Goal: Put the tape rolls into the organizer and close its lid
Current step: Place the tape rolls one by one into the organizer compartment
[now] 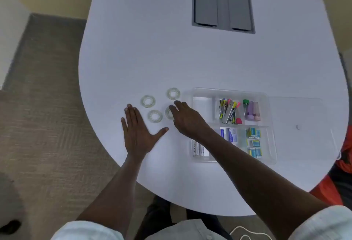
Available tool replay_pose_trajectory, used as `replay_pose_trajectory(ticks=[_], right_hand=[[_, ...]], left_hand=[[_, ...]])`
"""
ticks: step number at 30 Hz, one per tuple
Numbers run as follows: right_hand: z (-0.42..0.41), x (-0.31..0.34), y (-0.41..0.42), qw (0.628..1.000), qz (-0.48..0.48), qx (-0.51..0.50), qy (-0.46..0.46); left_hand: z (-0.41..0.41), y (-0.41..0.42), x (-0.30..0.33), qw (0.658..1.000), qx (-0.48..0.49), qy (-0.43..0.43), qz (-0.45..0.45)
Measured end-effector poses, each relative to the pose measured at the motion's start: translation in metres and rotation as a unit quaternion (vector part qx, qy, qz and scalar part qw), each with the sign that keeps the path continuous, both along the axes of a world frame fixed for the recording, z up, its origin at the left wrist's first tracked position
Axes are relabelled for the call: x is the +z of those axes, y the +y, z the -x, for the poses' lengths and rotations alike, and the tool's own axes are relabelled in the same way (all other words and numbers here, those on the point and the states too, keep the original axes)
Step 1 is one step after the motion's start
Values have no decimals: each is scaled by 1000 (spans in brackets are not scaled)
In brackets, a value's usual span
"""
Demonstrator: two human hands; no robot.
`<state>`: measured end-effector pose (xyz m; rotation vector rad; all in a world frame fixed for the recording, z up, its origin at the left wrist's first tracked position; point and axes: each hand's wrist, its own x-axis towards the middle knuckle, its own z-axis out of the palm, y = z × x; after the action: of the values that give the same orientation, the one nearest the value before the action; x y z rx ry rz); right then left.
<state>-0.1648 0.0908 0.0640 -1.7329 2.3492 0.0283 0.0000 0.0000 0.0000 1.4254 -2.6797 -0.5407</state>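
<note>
Four tape rolls [151,106] lie on the white worktop [171,59], just left of the clear organizer [266,95] with pens [229,112] inside. The left hand [138,131] rests flat and spread. The right hand [185,120] covers the nearest roll [168,113], fingers half curled on it.

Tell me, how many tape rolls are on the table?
4, all on the table left of the organizer: far roll, left roll, near roll, and one partly under the right hand. No others show.
</note>
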Motion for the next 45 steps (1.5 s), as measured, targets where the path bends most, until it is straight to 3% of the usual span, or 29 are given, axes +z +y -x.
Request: replay_pose_trajectory(ticks=[9,14,17,19,22,24,28,30,45], right_hand=[[-9,-17,-11,999,6,-2,33],[-12,-6,-15,991,98,-74,-60],[-4,12,-9,963,191,-163,-99],[7,22,0,925,254,-255,-120],[28,30,20,878,274,-373,-124],[39,30,29,884,239,-385,-118],[52,19,30,939,130,-312,-66],[57,13,26,950,100,-290,-62],[56,-3,24,942,116,-290,-123]], left_hand=[[1,-2,2,1000,4,4,-9],[1,-1,2,1000,9,3,-15],[2,-1,2,1000,8,-1,1],[2,-1,2,1000,7,-1,-1],[2,0,2,1000,8,-2,-3],[2,0,1,1000,8,-4,2],[2,-1,0,1000,7,-5,-2],[1,-2,-1,1000,8,-3,0],[1,-1,-2,1000,11,-4,1]])
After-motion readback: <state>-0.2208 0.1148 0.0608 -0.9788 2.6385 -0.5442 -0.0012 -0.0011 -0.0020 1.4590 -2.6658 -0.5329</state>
